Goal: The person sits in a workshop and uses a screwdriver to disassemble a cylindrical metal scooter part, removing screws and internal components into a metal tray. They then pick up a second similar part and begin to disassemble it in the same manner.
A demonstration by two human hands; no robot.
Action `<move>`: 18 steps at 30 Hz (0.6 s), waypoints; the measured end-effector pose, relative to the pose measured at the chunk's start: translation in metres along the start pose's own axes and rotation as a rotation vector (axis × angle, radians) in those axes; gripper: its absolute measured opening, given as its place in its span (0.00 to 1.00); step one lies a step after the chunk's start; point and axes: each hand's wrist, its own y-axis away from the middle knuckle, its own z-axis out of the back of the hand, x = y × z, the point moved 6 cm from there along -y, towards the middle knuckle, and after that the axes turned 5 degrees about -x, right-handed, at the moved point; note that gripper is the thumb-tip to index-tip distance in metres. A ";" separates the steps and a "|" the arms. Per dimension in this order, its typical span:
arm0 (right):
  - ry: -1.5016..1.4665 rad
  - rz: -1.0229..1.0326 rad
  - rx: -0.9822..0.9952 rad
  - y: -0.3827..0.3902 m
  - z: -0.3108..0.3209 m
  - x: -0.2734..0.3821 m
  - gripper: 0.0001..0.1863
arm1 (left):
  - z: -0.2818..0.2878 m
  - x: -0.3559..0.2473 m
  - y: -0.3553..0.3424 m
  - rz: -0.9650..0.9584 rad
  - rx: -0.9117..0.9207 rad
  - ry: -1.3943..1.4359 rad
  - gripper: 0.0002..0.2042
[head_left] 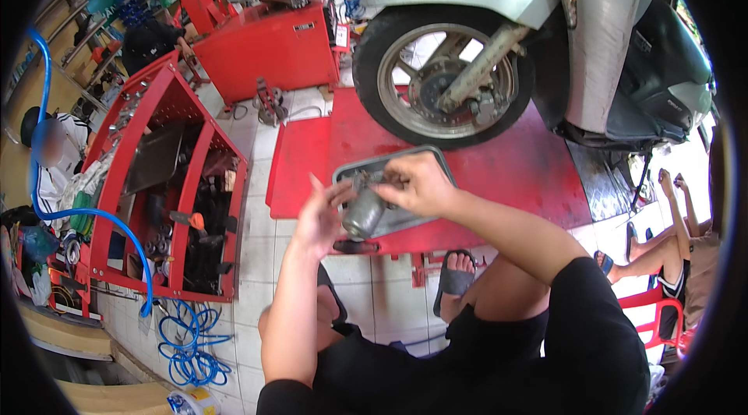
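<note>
A grey metal cylinder that looks like a starter motor (364, 215) hangs tilted over a shallow grey metal tray (413, 217). My right hand (423, 184) pinches its upper end, the fingers bent and closed together. Just to the left, my left hand (317, 218) has its thumb raised and its fingers stretched toward the cylinder's upper side; whether the fingertips touch it I cannot tell. Dark smudges show on the fingers. Small parts at the cylinder's top end are partly hidden by my fingers. A dark elongated piece (356, 247) lies at the tray's near edge.
The tray rests on a red lift platform (304, 162), below a silver scooter's front wheel (444, 76). Left stands a red tool cart (167, 173). A blue hose (187, 341) coils on the tiles. People are at the left and right, with a red chair (654, 306) at right.
</note>
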 end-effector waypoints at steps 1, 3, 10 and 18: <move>0.020 -0.065 0.036 -0.001 -0.001 0.004 0.16 | -0.014 0.002 0.000 0.088 0.122 0.170 0.48; -0.079 -0.228 0.087 -0.002 -0.009 0.007 0.17 | -0.035 0.010 0.003 0.081 0.123 0.318 0.47; -0.341 -0.625 0.267 0.004 -0.036 -0.003 0.20 | -0.041 0.030 0.001 0.073 0.045 0.522 0.41; -0.095 -0.730 0.336 0.003 -0.041 -0.003 0.17 | -0.026 0.051 -0.002 0.046 -0.095 0.624 0.37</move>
